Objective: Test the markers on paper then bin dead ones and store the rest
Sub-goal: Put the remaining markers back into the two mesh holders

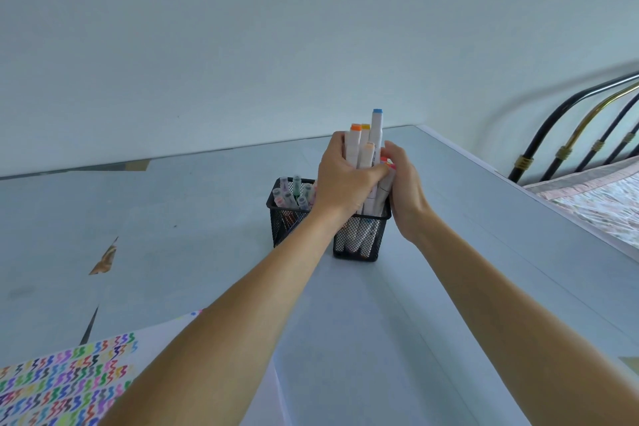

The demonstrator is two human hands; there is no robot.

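Desk (432, 287); marker labels (375, 157) seemingly illegible.

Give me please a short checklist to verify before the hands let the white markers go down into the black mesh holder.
1. Left hand grips the bundle of white markers: ok.
2. Right hand steadies the bundle from the other side: ok.
3. Lower ends of the markers are inside the right compartment of the black wire-mesh pen holder: ok.
4. Holder stands upright on the grey table: ok.
5. All caps are closed: cannot tell, the hands hide several.
6. White test paper with coloured squiggles lies apart from the holder: ok.
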